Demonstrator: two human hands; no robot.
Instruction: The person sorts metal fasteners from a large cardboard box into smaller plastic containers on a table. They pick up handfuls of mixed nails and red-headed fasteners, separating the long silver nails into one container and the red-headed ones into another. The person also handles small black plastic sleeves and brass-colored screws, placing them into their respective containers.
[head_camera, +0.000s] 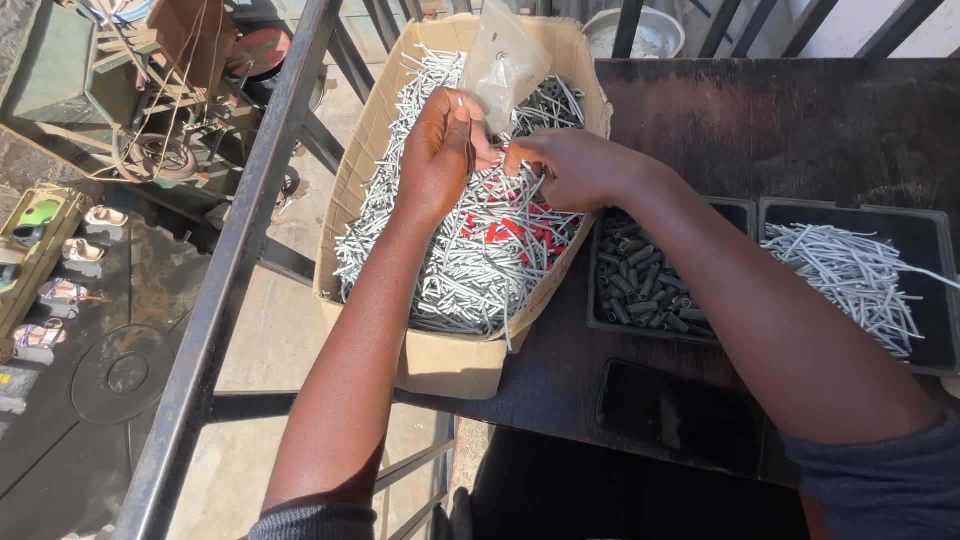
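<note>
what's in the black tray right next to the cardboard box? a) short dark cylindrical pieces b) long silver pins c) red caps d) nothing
a: the black tray beside the cardboard box holds short dark cylindrical pieces; the long silver pins lie in the other tray, farther from the box.

Balcony workbench, metal railing (240, 250), trays of small parts (650, 275)

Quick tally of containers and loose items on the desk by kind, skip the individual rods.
Cardboard box of grey rods: 1
Black trays: 2, one with dark short pieces, one with grey rods
Clear plastic bag, pinched by left hand: 1
Black phone: 1
Total: 5
Right hand is at the rods in the box.
</note>
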